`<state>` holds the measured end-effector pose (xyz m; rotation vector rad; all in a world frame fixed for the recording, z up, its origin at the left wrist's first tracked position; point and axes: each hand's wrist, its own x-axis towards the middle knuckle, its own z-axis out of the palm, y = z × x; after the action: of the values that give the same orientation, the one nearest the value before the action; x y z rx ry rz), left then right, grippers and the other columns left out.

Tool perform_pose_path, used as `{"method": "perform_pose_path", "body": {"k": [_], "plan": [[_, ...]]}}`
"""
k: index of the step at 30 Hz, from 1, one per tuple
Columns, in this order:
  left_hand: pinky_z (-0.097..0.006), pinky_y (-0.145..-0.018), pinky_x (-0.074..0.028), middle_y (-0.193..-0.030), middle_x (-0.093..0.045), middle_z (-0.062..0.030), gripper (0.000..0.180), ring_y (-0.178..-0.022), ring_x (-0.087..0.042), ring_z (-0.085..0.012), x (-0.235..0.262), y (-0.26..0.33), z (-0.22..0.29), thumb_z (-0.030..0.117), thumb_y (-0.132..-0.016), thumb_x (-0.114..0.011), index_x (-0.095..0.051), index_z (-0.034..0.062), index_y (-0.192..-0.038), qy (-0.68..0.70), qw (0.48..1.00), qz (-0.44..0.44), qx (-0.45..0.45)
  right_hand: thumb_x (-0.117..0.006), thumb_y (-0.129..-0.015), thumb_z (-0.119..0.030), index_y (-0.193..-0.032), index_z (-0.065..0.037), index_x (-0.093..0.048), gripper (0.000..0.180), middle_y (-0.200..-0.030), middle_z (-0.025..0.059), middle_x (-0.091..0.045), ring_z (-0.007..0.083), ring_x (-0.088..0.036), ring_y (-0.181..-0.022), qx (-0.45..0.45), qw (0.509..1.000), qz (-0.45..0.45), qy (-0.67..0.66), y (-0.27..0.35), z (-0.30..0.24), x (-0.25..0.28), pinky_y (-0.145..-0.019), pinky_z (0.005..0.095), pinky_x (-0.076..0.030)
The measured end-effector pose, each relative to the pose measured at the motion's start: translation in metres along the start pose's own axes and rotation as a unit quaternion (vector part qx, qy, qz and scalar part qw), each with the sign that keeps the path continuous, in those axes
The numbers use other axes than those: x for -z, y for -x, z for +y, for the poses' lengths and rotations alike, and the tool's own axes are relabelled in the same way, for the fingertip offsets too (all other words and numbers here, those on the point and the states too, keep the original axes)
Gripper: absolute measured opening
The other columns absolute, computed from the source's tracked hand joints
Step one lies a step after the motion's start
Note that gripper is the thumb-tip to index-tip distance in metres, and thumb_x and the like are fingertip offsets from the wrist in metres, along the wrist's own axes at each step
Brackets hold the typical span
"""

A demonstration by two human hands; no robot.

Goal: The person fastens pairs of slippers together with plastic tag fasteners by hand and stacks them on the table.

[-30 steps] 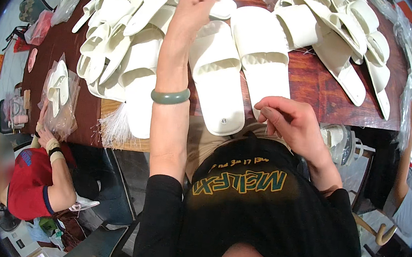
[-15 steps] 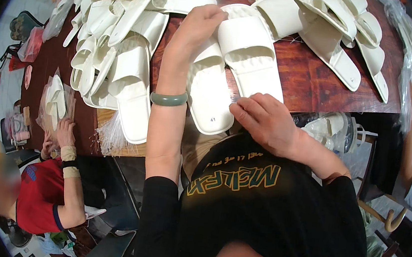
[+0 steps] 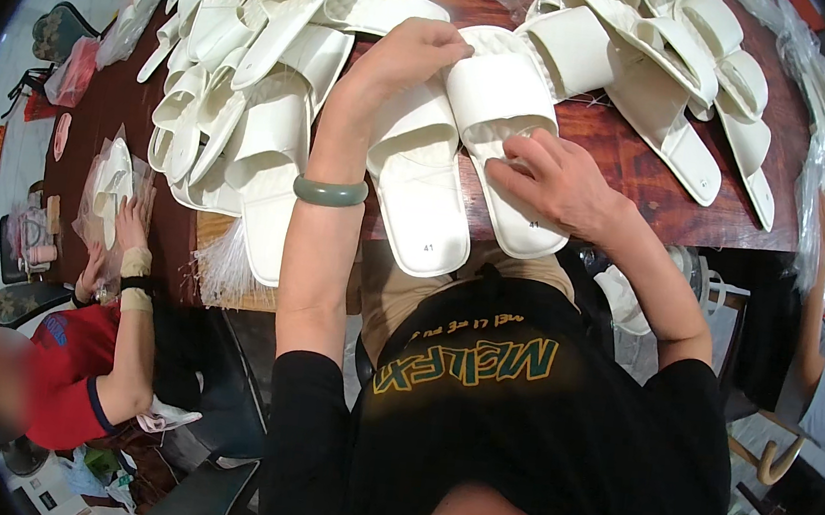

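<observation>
Two white slippers lie side by side at the table's near edge, heels toward me: a left slipper (image 3: 423, 208) and a right slipper (image 3: 495, 90). My left hand (image 3: 414, 54), a green bangle on its wrist, reaches over the left slipper's toe. Its curled fingertips meet the right slipper's toe edge, and the thumb is hidden. Over the right slipper's footbed, just behind the strap, is my right hand (image 3: 566, 183). Its fingers are bent together; whatever is between them is too small to make out.
White slippers (image 3: 274, 142) are heaped on the left, with more slippers (image 3: 662, 133) on the right of the wooden table (image 3: 638, 216). Clear plastic bags (image 3: 810, 108) hang at the right edge. At left, a person in red (image 3: 74, 373) handles a bagged slipper (image 3: 114, 181).
My right hand has moved from the right slipper's heel forward to behind its strap, uncovering the heel. The pair sits slightly lower in view. My left hand stays at the toes.
</observation>
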<state>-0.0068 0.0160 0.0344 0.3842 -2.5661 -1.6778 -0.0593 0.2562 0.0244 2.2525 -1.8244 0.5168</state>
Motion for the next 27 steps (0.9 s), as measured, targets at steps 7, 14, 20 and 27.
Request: {"method": "perform_pose_path", "body": {"k": [7, 14, 20, 27], "plan": [[-0.020, -0.062, -0.039, -0.072, -0.057, 0.0034, 0.020, -0.065, -0.048, -0.0050, 0.001, 0.000, -0.003, 0.019, -0.085, -0.057, -0.063, 0.0010, -0.083, 0.022, 1.000, -0.003, 0.005, -0.054, -0.070, -0.014, -0.098, -0.004, -0.057, 0.030, -0.094, 0.0023, -0.052, 0.0139, -0.051, -0.085, 0.071, 0.995, -0.011, 0.076, 0.004, -0.004, 0.006, -0.066, 0.0253, -0.042], [-0.021, -0.062, -0.040, -0.072, -0.058, 0.0024, 0.019, -0.065, -0.049, -0.0060, 0.006, -0.007, -0.009, 0.019, -0.085, -0.056, -0.063, 0.0015, -0.083, -0.022, 1.000, 0.000, 0.006, -0.055, -0.069, -0.013, -0.102, -0.003, -0.057, 0.034, -0.102, 0.0035, -0.054, 0.0137, -0.052, -0.087, 0.080, 0.992, -0.042, 0.083, 0.009, -0.005, 0.015, -0.063, 0.0257, -0.043], [-0.021, -0.061, -0.041, -0.073, -0.058, 0.0014, 0.020, -0.065, -0.050, -0.0066, 0.004, -0.006, -0.005, 0.020, -0.085, -0.056, -0.063, 0.0014, -0.083, 0.000, 1.000, -0.006, 0.002, -0.057, -0.065, -0.011, -0.107, -0.002, -0.054, 0.043, -0.103, 0.0066, -0.054, 0.0170, -0.054, -0.078, -0.032, 0.994, -0.013, 0.100, 0.009, -0.011, 0.004, -0.062, 0.0280, -0.046], [-0.021, -0.056, -0.039, -0.065, -0.054, 0.0036, 0.017, -0.057, -0.046, -0.0053, -0.005, -0.005, 0.002, 0.018, -0.084, -0.058, -0.062, 0.0018, -0.079, 0.052, 0.998, 0.015, 0.024, -0.057, -0.067, -0.008, -0.086, -0.001, -0.053, 0.021, -0.085, 0.0087, -0.054, 0.0199, -0.059, -0.063, -0.177, 0.977, 0.010, 0.122, -0.013, -0.012, -0.016, -0.049, 0.0295, -0.049]]}}
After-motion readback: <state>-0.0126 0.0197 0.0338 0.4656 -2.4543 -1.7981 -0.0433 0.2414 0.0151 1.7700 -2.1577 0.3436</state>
